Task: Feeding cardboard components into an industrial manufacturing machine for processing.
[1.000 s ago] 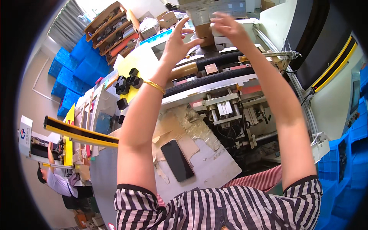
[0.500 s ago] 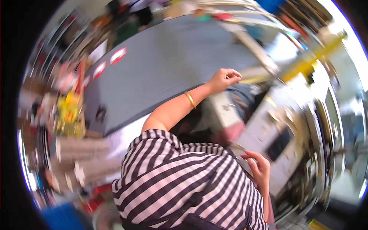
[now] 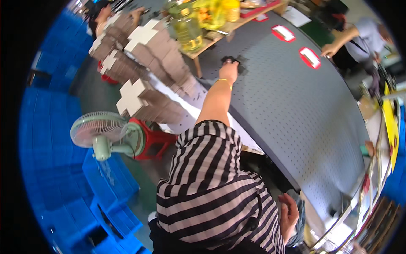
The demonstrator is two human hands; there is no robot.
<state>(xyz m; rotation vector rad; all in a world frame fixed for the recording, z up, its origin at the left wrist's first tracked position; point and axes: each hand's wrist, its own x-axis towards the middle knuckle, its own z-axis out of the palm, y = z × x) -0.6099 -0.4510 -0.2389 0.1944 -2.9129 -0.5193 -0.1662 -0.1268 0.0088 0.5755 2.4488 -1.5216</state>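
Observation:
My left hand [image 3: 229, 71], with a gold bangle at its wrist, reaches far forward onto a grey dotted tabletop [image 3: 292, 106]. Its fingers are bent over small black pieces [image 3: 230, 59] near the table's far left corner; their kind is too blurred to tell. Low at the right, beside my striped top, is my right hand [image 3: 289, 215]. The fingers there curl loosely apart, and I see nothing in them. Dark grey cloth [image 3: 299, 216] lies right beside that hand.
Stacks of cross-shaped card pieces [image 3: 131, 98] stand left of my arm. A green fan [image 3: 101, 146] and blue crates [image 3: 112, 178] are lower left. Bottles [image 3: 186, 25] fill a wooden shelf. Another person's hand [image 3: 330, 50] is near a red-edged white piece [image 3: 310, 57].
My view has swung left, bringing the fan and blue crates into sight. My left hand has moved from the table's near edge to the black pieces. My right hand stays low by my body.

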